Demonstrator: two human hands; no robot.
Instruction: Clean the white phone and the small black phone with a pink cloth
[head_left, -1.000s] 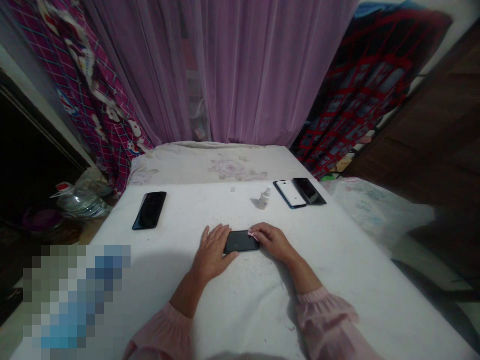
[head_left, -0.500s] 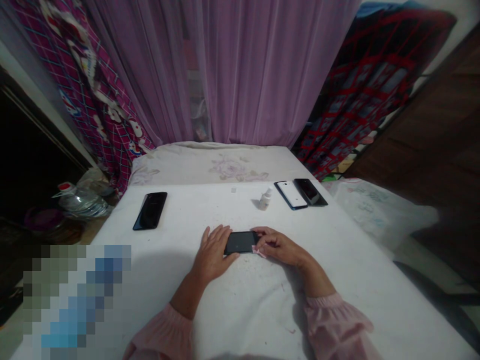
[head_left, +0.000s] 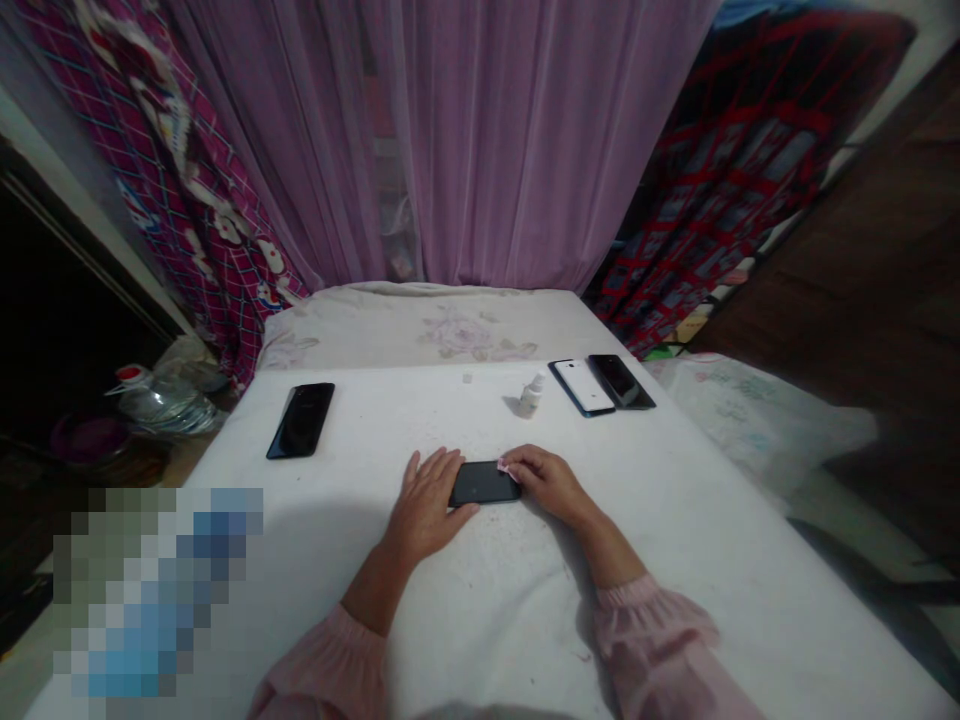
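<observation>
A dark smartphone [head_left: 484, 484] lies face up and crosswise on the white cloth in front of me. My left hand [head_left: 427, 505] braces its left end, the thumb along the near edge and the fingers at the far edge. At the phone's right end, my right hand [head_left: 551, 485] pinches a small pink cloth [head_left: 505, 466] against the screen near the far right corner. Part of the pink cloth is hidden under the fingers. Beyond the right hand stands a small white spray bottle [head_left: 531, 397].
Another black phone [head_left: 301, 420] lies at the left. Towards the back right, a white phone [head_left: 586, 386] on a darker one rests beside a black phone [head_left: 621, 381]. A large water bottle [head_left: 165, 400] is off the table's left side, and a pixelated patch covers the lower left.
My right hand has slid the pink cloth from the phone's near right corner to its far edge. The left hand and the phone have stayed in place.
</observation>
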